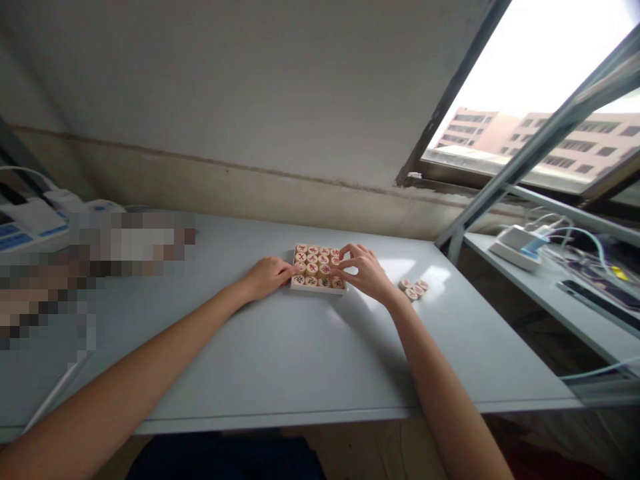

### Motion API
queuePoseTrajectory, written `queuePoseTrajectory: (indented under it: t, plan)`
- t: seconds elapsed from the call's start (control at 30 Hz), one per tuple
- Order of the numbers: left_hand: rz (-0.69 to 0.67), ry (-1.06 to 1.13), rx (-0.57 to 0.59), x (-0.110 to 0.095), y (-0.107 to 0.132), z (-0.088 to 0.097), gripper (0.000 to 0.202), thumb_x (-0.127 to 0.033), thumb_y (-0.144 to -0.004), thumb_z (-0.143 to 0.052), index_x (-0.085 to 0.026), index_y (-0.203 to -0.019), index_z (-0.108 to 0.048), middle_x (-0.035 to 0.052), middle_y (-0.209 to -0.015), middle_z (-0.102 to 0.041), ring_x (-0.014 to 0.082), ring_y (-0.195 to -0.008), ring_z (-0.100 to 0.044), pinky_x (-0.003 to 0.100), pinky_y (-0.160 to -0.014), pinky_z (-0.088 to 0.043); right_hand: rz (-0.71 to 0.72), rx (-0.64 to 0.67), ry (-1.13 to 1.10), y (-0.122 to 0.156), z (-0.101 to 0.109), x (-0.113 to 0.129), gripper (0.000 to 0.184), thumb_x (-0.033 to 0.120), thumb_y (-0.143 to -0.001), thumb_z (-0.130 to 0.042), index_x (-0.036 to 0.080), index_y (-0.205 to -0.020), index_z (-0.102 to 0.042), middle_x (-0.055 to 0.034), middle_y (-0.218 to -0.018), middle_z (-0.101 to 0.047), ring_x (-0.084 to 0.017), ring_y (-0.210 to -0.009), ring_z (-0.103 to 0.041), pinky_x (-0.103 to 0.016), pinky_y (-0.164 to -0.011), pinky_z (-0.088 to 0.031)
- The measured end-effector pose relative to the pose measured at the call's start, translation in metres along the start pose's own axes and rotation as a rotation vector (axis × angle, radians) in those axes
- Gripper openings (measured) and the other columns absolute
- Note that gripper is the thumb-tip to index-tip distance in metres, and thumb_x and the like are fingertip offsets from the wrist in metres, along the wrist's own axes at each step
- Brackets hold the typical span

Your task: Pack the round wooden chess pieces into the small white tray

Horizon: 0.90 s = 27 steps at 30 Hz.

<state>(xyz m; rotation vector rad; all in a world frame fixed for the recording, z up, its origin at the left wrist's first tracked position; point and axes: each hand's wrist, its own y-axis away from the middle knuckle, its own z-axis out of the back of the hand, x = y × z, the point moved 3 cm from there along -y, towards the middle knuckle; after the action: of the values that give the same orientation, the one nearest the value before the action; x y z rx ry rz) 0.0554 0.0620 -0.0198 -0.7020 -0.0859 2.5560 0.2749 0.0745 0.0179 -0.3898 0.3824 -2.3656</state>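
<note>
A small square wooden tray (317,288) lies on the grey table (280,353), filled with several round wooden pieces (314,263) marked in red and black. My left hand (267,275) rests against the tray's left edge with its fingers curled. My right hand (364,270) is at the tray's right side, thumb and forefinger pinched on a round piece in the right column. Three loose round pieces (414,289) lie on the table just right of my right wrist.
A white device (517,246) with cables sits on a second table to the right, under an open window. White machines (35,217) stand at the far left. A blurred area covers the left part of the table.
</note>
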Motion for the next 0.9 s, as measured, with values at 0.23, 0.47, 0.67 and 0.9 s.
queuePoseTrajectory:
  t: [0.23,0.47,0.67,0.9]
  plan:
    - [0.014,0.016,-0.014,0.000,0.001,0.000,0.057,-0.050,-0.086,-0.022,-0.015,-0.050,-0.049,0.0010,-0.052,-0.053,0.0112,-0.050,-0.045,0.023,-0.054,-0.027,0.049,0.014,0.003,0.001,-0.004,0.010,0.020,0.040,-0.081,-0.052,0.029,-0.078,-0.068,-0.0029,-0.099,-0.056,-0.019,-0.094,-0.047,-0.036,-0.080,-0.031]
    - [0.012,0.013,-0.004,-0.002,0.001,0.001,0.058,-0.051,-0.086,-0.020,-0.016,-0.051,-0.049,0.0017,-0.053,-0.054,0.0120,-0.051,-0.047,0.023,-0.055,-0.027,-0.110,-0.082,0.089,0.005,0.019,-0.016,0.033,0.041,-0.084,-0.046,0.025,-0.063,-0.067,-0.0015,-0.087,-0.057,-0.015,-0.080,-0.053,-0.034,-0.078,-0.031]
    - [0.007,0.009,-0.002,-0.002,0.001,0.001,0.058,-0.052,-0.086,-0.018,-0.016,-0.051,-0.048,0.0023,-0.053,-0.054,0.0125,-0.051,-0.047,0.023,-0.054,-0.026,-0.463,0.041,0.168,0.034,0.030,-0.072,0.027,0.040,-0.068,-0.063,0.023,-0.090,-0.064,-0.0059,-0.087,-0.058,-0.018,-0.069,-0.055,-0.029,-0.062,-0.040]
    - [0.009,-0.012,0.003,-0.001,0.001,0.000,0.058,-0.051,-0.086,-0.018,-0.017,-0.051,-0.049,0.0031,-0.055,-0.056,0.0132,-0.052,-0.048,0.023,-0.055,-0.028,-0.314,0.093,-0.204,0.021,0.010,-0.062,0.010,0.024,-0.072,-0.059,0.019,-0.078,-0.065,-0.0036,-0.076,-0.060,-0.013,-0.063,-0.056,-0.025,-0.061,-0.045]
